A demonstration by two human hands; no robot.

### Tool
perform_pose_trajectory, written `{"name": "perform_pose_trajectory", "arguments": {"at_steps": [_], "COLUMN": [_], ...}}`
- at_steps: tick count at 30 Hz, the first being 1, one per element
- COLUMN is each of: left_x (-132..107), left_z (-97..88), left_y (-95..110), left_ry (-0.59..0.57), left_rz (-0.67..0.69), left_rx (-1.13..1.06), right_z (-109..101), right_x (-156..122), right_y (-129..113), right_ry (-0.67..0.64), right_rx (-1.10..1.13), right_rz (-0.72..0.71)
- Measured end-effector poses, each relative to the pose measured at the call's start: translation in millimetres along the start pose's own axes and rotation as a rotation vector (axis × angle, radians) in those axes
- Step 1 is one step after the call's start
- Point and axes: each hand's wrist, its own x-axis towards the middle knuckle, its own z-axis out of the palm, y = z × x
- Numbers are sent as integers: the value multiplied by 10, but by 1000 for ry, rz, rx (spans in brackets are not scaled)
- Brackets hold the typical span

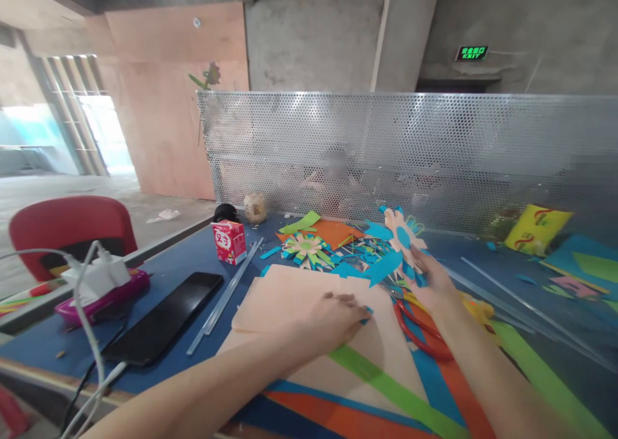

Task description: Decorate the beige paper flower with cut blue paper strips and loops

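My right hand (432, 275) is closed on a layered paper flower (402, 233) with pale peach petals and a blue centre, held up above the table. Over a stack of peach paper (290, 294), my left hand (338, 320) has its fingers curled, with a small piece of blue paper (369, 311) showing at the fingertips. A green paper strip (381, 376) lies across the peach paper below that hand. Red-handled scissors (434, 351) rest under my right wrist, their blades partly hidden. Behind the stack lies another paper flower (306, 249) in green and peach.
Paper scraps (357, 252) litter the table's middle. On the left are a black phone (167, 317), clear glue sticks (226, 291), a red box (229, 242) and a power strip (140, 289). A yellow packet (538, 228) stands at right; a perforated metal screen (410, 149) borders the back.
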Motion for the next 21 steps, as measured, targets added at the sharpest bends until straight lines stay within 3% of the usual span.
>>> {"name": "perform_pose_trajectory", "arguments": {"at_steps": [4,8,11,15,21], "left_x": [-15,-45,-87,-143,-178], "left_z": [-186,-493,-592,-535,-480], "left_y": [-179,-754,-1218,-1564,-1694], "left_ry": [54,97,59,-31,-70], "left_rz": [-212,-580,-774,-829,-795], "left_rx": [-27,76,147,199,241], "right_z": [3,12,22,19,12], "right_x": [5,19,25,24,13], "right_y": [-27,-2,22,45,63], "right_ry": [69,70,44,7,-63], "right_rx": [19,21,17,25,33], "right_rz": [13,33,33,22,32]}}
